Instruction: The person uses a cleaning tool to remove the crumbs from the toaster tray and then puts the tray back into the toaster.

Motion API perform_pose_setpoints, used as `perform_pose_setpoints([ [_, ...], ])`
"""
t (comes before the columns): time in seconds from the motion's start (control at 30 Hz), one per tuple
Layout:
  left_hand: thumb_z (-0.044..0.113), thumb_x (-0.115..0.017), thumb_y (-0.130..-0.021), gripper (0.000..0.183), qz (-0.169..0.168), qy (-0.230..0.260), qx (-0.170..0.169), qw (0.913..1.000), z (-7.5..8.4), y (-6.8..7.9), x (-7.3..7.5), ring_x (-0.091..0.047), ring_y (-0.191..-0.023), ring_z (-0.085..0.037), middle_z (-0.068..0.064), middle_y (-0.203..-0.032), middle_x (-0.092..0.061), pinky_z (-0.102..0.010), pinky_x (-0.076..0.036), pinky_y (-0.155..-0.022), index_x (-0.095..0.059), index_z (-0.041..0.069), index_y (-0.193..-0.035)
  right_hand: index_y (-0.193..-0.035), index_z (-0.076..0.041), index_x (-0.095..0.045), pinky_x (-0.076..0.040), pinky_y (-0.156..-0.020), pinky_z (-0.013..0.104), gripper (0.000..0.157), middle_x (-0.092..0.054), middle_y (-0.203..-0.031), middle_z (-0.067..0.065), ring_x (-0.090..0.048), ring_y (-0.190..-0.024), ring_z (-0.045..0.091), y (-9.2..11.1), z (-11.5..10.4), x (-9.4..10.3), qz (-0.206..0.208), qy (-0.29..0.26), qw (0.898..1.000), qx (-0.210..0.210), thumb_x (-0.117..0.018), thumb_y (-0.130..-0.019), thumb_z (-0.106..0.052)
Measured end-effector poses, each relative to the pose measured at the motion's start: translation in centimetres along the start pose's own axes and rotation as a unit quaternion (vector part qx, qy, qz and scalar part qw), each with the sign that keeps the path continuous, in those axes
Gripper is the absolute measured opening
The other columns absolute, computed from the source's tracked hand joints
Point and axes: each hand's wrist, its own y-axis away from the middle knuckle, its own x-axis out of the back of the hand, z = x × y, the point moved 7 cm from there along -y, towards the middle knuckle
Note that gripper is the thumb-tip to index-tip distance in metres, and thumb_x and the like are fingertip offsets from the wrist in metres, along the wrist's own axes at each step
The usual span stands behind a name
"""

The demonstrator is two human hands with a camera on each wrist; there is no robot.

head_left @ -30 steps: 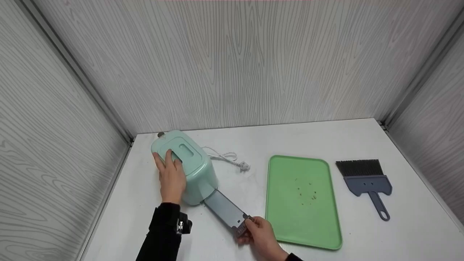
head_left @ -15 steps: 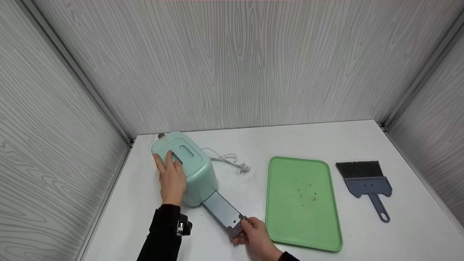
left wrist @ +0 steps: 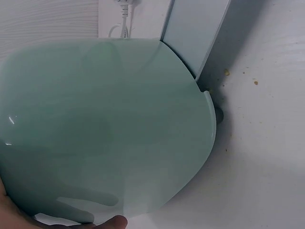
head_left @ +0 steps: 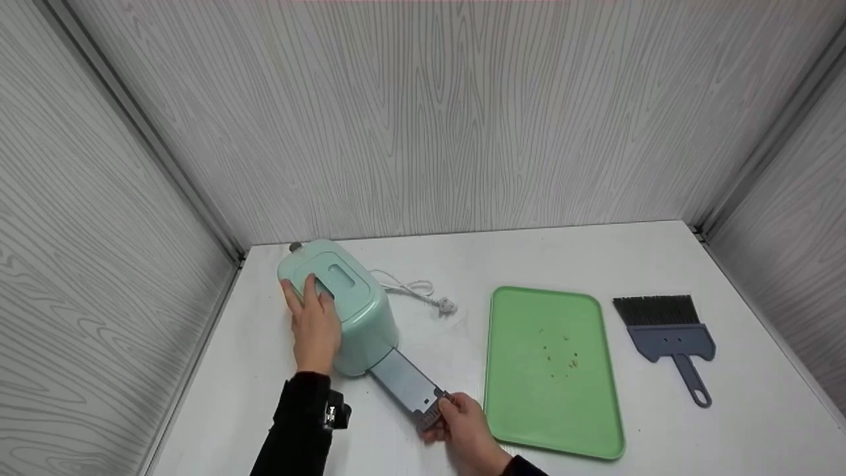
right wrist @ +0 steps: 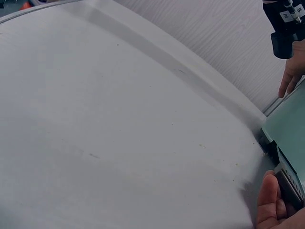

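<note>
A mint-green toaster (head_left: 367, 330) stands at the left of the white table, with its closed lid facing up. My left hand (head_left: 317, 334) rests on its top left side, fingers spread near a slot in the lid. From the toaster's near end a grey crumb tray (head_left: 402, 378) sticks out at a slant. My right hand (head_left: 468, 426) pinches the dark slotted end of that tray between thumb and fingers. In the left wrist view the tray (left wrist: 195, 33) runs out beneath the toaster wall (left wrist: 119, 109); only part of the left hand shows.
A green serving tray (head_left: 548, 410) with several crumbs lies right of the right hand. Farther right is a blue-grey brush (head_left: 671, 337) with black bristles. The toaster's white cord and plug (head_left: 444, 305) lie behind it. Crumbs (left wrist: 256, 83) dot the table near the toaster.
The right hand and the crumb tray have shifted slightly left, so a bit less of the tray sticks out of the toaster. The left hand has stayed in place on the toaster.
</note>
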Motion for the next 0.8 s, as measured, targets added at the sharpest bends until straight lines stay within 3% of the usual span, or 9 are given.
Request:
perform_pose_setpoints([
  [0.33,0.035,-0.023,-0.113,0.057,0.004,-0.002,0.001,1.0000,0.1,-0.1,0.2,-0.030,-0.145,-0.054,-0.006,-0.170,0.027,-0.070,-0.042,-0.102,-0.011,0.021,-0.167,-0.119,0.009,-0.047,-0.060,-0.071,0.030,0.020,-0.067,-0.102,0.018,-0.067,-0.076,0.017,-0.8,0.0,-0.5,0.009,0.005,1.000,-0.027,-0.039,-0.111,-0.007],
  [0.57,0.034,-0.023,-0.113,0.057,0.008,-0.006,0.001,0.9999,0.1,-0.3,0.0,-0.043,-0.137,-0.049,-0.006,-0.171,0.024,-0.061,-0.048,-0.089,-0.013,0.020,-0.167,-0.122,0.010,-0.047,-0.058,-0.069,0.029,0.022,-0.067,-0.103,0.018,-0.065,-0.074,0.017,-1.4,-0.2,-0.8,0.025,0.011,0.999,-0.019,-0.041,-0.111,-0.008],
  [0.8,0.034,-0.023,-0.113,0.057,0.012,-0.014,-0.002,0.9998,0.2,-0.2,-0.2,-0.045,-0.135,-0.045,-0.007,-0.171,0.023,-0.056,-0.050,-0.083,-0.014,0.020,-0.167,-0.122,0.011,-0.049,-0.059,-0.068,0.030,0.024,-0.067,-0.104,0.018,-0.066,-0.074,0.016,-2.1,-0.2,-1.1,0.041,0.032,0.998,-0.025,-0.041,-0.110,-0.009],
])
